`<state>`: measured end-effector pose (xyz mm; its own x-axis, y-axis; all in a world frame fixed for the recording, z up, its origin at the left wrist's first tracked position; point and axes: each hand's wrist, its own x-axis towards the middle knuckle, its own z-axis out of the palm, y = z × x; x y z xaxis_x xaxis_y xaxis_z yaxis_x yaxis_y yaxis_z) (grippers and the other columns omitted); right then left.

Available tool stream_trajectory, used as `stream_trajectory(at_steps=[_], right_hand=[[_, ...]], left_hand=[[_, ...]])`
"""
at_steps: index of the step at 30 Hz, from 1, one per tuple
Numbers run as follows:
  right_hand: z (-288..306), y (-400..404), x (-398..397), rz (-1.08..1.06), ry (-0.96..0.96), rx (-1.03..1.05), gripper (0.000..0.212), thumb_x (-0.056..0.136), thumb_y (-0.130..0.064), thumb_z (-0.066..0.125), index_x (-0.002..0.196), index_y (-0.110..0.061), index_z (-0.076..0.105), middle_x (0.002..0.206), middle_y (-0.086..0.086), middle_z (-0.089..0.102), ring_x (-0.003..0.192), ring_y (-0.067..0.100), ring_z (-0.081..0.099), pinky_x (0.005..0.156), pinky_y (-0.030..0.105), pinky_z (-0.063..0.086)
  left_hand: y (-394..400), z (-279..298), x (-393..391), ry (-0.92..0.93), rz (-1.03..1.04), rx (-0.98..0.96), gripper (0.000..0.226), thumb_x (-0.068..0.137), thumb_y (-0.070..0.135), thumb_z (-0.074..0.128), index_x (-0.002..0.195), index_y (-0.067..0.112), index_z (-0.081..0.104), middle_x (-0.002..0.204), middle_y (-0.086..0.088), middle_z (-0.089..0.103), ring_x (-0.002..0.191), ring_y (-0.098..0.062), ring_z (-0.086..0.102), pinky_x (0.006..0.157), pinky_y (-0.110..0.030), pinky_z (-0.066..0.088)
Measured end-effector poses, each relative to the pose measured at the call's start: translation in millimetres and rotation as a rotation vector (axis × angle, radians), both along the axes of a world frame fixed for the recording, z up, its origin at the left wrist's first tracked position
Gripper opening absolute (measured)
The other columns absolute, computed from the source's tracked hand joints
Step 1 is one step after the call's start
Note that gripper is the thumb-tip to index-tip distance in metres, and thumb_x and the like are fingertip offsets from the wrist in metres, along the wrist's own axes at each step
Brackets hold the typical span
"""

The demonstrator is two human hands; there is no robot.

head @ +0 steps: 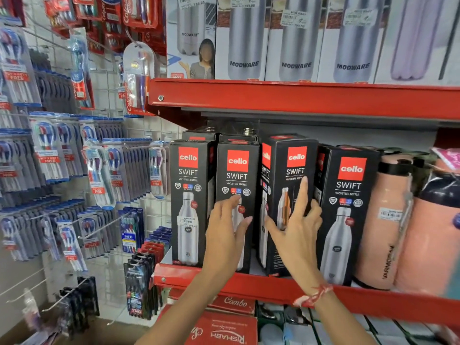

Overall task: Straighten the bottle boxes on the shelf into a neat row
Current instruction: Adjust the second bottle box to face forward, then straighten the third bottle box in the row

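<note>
Four black bottle boxes along the front of the red shelf. First box, second box and fourth box face square. Third box is twisted, its side panel showing, bottom corner right at the shelf lip.

Left hand lies flat on the second box front, fingers spread apart, not gripping anything. Right hand is on the twisted box: fingers open and splayed against its front face, thumb stretched toward the box's left edge. Looks like a press or light pinch rather than a closed grasp; can't confirm thumb contact.

Judgement: the step in hand is rotating the third box back to square.

Risks:
- Tall narrow box, contact above the middle. Push there and it tips instead of swivelling.
- Its corner sits at the lip, so pulling outward while turning could drop it off the shelf.
- Almost no gap on the far side of the right fingers. Swinging it may shove the fourth box into the pink bottles beside it.
- The left palm only braces the second box; too much pressure there pushes it behind the row line.
</note>
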<state>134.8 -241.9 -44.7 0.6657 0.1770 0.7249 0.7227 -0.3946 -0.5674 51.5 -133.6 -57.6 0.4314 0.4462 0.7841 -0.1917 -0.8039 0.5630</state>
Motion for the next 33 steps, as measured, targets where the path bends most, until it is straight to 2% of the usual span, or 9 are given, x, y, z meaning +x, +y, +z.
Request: stream_trajectory(at_steps=[6,8,11,17,21,24,26,28,33], right_hand=[[20.9,-56.4,-5.8,0.392,-0.047,0.064,0.115,0.073,-0.033,0.080,0.147,-0.050,-0.006,0.147,-0.007,0.029,0.139,0.002,0.024,0.110,0.021,0.024],[22.1,-68.4,3.1,0.552,0.056,0.050,0.111,0.073,-0.031,0.080,0.144,-0.058,-0.001,0.150,-0.022,0.026,0.143,0.005,0.022,0.118,0.038,0.024],[23.4,-69.4,19.7,0.655,0.132,-0.044,0.108,0.080,-0.017,0.074,0.145,-0.056,-0.004,0.157,-0.020,0.021,0.146,0.007,0.020,0.118,0.049,0.024],[30.6,-37.7,37.4,0.347,0.158,-0.235,0.098,0.087,0.002,0.056,0.151,-0.030,-0.011,0.154,0.000,0.037,0.136,0.022,0.042,0.106,0.026,0.030],[17.4,-26.1,39.8,0.197,0.149,-0.226,0.089,0.088,0.005,0.051,0.152,-0.019,-0.007,0.160,0.006,0.022,0.140,0.027,0.034,0.103,0.028,0.031],[15.9,-24.9,37.1,0.146,0.126,-0.184,0.089,0.088,0.006,0.052,0.152,-0.018,-0.005,0.160,0.007,0.021,0.137,0.029,0.038,0.099,0.031,0.035],[16.9,-23.1,29.6,0.101,0.135,-0.214,0.090,0.088,0.006,0.053,0.152,-0.016,-0.006,0.159,0.007,0.019,0.133,0.028,0.042,0.087,0.025,0.038],[17.1,-17.9,16.2,0.001,0.035,-0.203,0.088,0.086,0.005,0.054,0.153,-0.011,-0.001,0.157,0.012,0.018,0.133,0.032,0.041,0.089,0.023,0.039],[15.1,24.1,-26.3,0.139,-0.244,0.057,0.057,0.087,-0.002,0.051,0.143,-0.006,0.039,0.135,0.012,0.045,0.117,0.021,0.052,0.100,0.030,0.043]], left_hand=[[-18.6,18.3,-1.1,0.234,-0.307,-0.013,0.091,0.080,0.035,0.071,0.150,0.021,0.013,0.151,0.009,0.029,0.137,0.000,0.027,0.113,-0.021,0.028],[-19.2,18.2,4.9,0.282,-0.376,-0.075,0.101,0.075,0.029,0.078,0.150,0.020,0.011,0.144,0.019,0.026,0.129,0.011,0.024,0.105,-0.010,0.029],[-22.7,10.6,20.4,0.203,-0.343,-0.197,0.099,0.064,0.033,0.084,0.144,0.022,0.027,0.138,0.013,0.052,0.127,-0.006,0.048,0.106,-0.035,0.043],[-40.2,-1.0,57.5,0.158,-0.059,-0.187,0.089,0.080,0.013,0.072,0.148,0.025,0.016,0.109,-0.005,0.069,0.088,-0.021,0.063,0.074,-0.032,0.047],[-41.9,-7.6,69.2,0.258,-0.030,-0.216,0.081,0.090,0.005,0.057,0.151,0.026,0.009,0.109,-0.020,0.065,0.063,-0.003,0.054,0.055,-0.011,0.038],[-38.4,-4.3,70.8,0.270,-0.081,-0.233,0.077,0.094,0.006,0.051,0.151,0.029,0.004,0.120,-0.023,0.060,0.072,0.011,0.060,0.061,-0.006,0.040],[-30.7,-5.6,68.5,0.333,-0.042,-0.116,0.082,0.093,0.006,0.053,0.151,0.025,-0.001,0.118,-0.020,0.062,0.097,-0.019,0.064,0.076,-0.024,0.047],[-22.2,-7.0,57.7,0.369,-0.008,-0.024,0.074,0.092,0.008,0.055,0.151,0.021,0.012,0.108,-0.022,0.067,0.098,-0.033,0.064,0.082,-0.037,0.050],[17.8,-6.7,5.1,-0.044,0.046,0.052,0.026,0.092,0.020,0.057,0.116,0.020,0.068,0.101,0.002,0.076,0.088,-0.008,0.068,0.080,-0.026,0.054]])
